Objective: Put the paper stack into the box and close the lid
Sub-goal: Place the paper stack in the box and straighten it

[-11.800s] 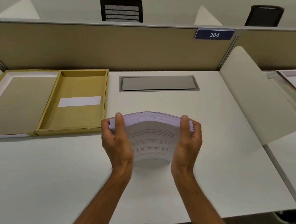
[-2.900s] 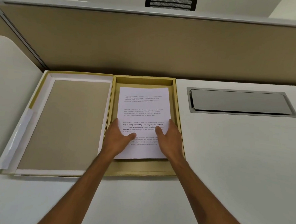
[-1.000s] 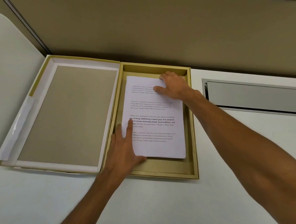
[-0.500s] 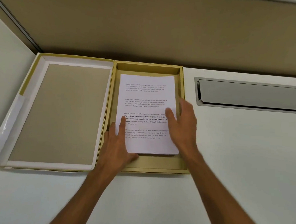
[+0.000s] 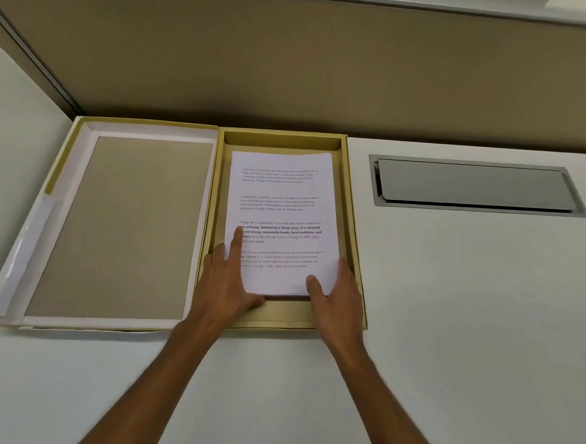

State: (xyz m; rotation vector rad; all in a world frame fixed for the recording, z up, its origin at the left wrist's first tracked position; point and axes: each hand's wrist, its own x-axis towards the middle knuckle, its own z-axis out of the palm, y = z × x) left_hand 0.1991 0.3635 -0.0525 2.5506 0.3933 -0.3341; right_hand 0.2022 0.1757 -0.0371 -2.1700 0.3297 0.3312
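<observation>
Paper stack [image 5: 283,217] with printed text lies flat inside a shallow yellow box [image 5: 349,204] on a white worktop [image 5: 468,301]. Left hand [image 5: 226,286] rests on the stack's near left corner, fingers [image 5: 237,239] spread flat, gripping nothing. Right hand [image 5: 340,300] rests open at the stack's near right corner, thumb on the top sheet. Hinged lid [image 5: 123,225] lies open, flat on the worktop just left of the box. Grey cable hatch [image 5: 475,186] sits in the worktop to the right, well apart.
</observation>
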